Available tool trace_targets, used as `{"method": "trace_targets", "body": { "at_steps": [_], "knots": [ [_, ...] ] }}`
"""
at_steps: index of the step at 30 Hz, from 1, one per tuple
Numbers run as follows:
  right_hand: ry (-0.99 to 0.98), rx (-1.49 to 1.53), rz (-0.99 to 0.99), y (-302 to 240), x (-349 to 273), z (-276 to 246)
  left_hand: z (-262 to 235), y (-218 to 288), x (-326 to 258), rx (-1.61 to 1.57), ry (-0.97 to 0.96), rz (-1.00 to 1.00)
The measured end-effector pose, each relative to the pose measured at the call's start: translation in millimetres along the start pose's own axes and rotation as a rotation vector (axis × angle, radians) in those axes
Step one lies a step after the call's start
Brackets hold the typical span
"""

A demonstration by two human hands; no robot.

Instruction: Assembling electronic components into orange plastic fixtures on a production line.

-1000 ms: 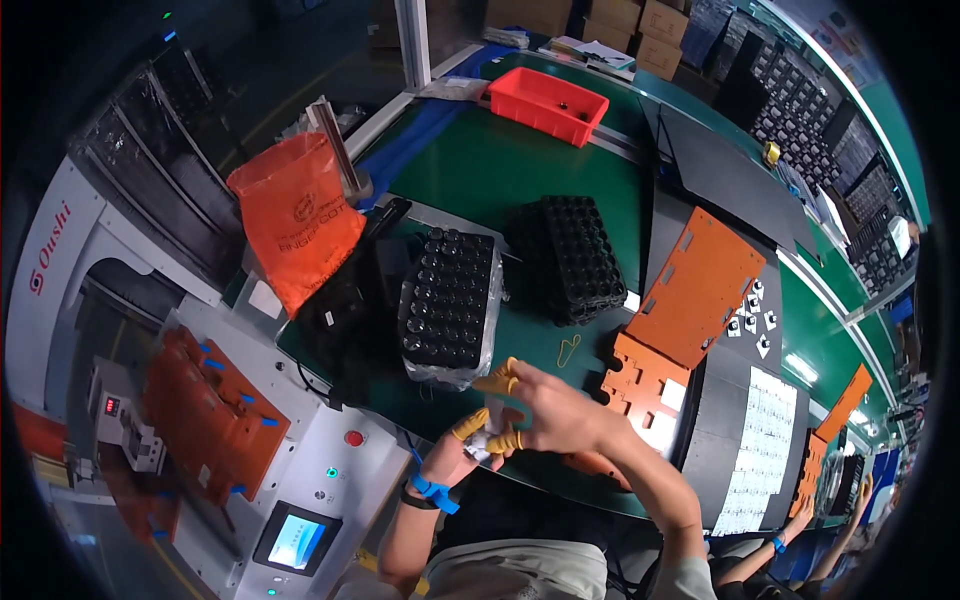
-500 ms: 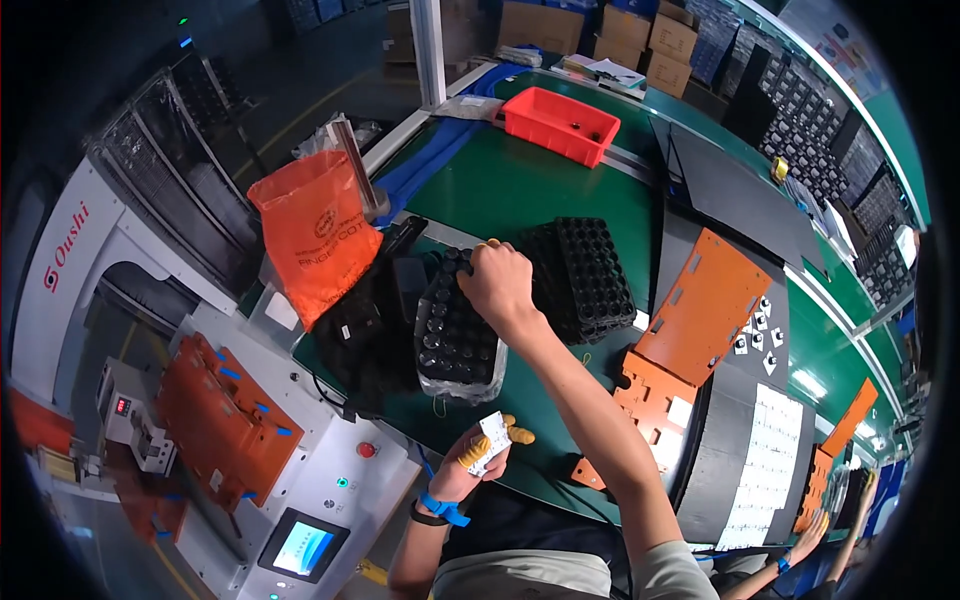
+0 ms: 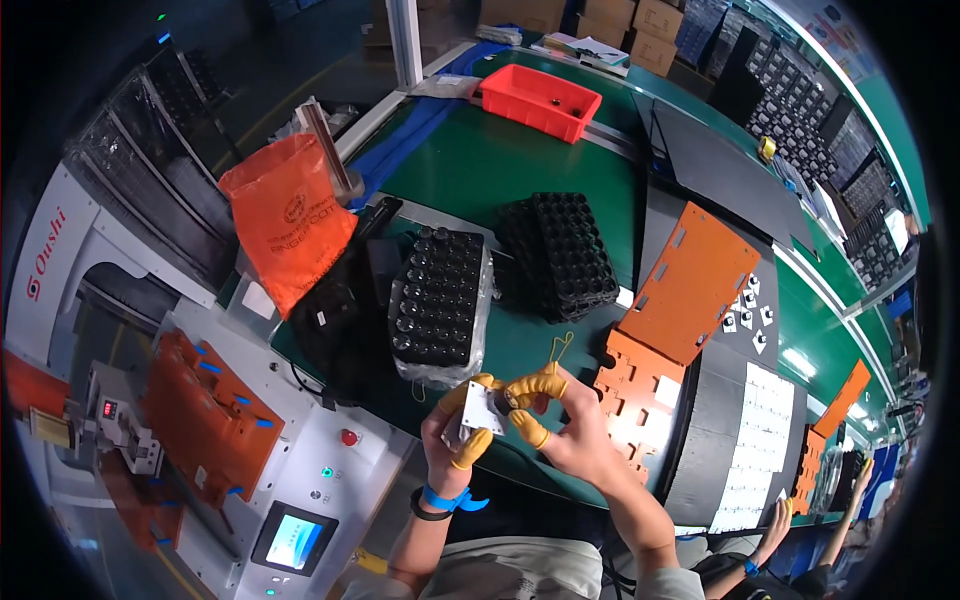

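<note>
My left hand (image 3: 447,447), in yellow finger cots, grips a small white circuit board (image 3: 482,411) by its edges. Close beside it, the cotted fingers of my right hand (image 3: 578,428) pinch a small dark round part (image 3: 507,400), partly hidden, against or right at the board's edge. I cannot tell whether the two touch. Just beyond my hands, a black tray (image 3: 470,318) in a clear plastic bag holds rows of glossy, domed lens-like pieces (image 3: 420,310). A stack of black trays with round pockets (image 3: 575,245) stands to its right.
An orange fixture plate (image 3: 640,395) with its raised orange lid (image 3: 690,285) lies at right, near small white boards (image 3: 750,312) with dark parts. Behind are a red bin (image 3: 540,100) and an orange bag (image 3: 290,220). At left stands a machine with a touch screen (image 3: 295,542). Another person's hand (image 3: 778,520) works at far right.
My right hand has come back from the lens tray to my left hand, now pinching a small dark part. My left hand has raised the white board slightly. The whole view has shifted a little.
</note>
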State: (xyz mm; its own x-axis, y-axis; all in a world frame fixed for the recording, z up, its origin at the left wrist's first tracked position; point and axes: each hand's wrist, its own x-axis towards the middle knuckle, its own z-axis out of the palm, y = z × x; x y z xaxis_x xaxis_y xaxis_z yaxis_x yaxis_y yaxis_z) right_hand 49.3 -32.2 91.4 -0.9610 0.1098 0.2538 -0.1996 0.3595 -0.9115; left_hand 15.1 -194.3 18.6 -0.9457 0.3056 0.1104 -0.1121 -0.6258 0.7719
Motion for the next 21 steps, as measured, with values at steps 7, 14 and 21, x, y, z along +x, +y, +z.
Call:
{"method": "trace_targets", "body": {
  "at_steps": [7,14,21],
  "knots": [
    [0.043,0.060,0.236,-11,-25,-20,24,-5,-1,0.506,-0.117,0.332],
    [0.025,-0.337,-0.135,-4,-37,-50,40,-16,-11,0.355,-0.156,0.131],
    [0.083,-0.624,-0.143,11,-62,-55,54,-43,-19,0.247,-0.137,-0.041]
  ]
}}
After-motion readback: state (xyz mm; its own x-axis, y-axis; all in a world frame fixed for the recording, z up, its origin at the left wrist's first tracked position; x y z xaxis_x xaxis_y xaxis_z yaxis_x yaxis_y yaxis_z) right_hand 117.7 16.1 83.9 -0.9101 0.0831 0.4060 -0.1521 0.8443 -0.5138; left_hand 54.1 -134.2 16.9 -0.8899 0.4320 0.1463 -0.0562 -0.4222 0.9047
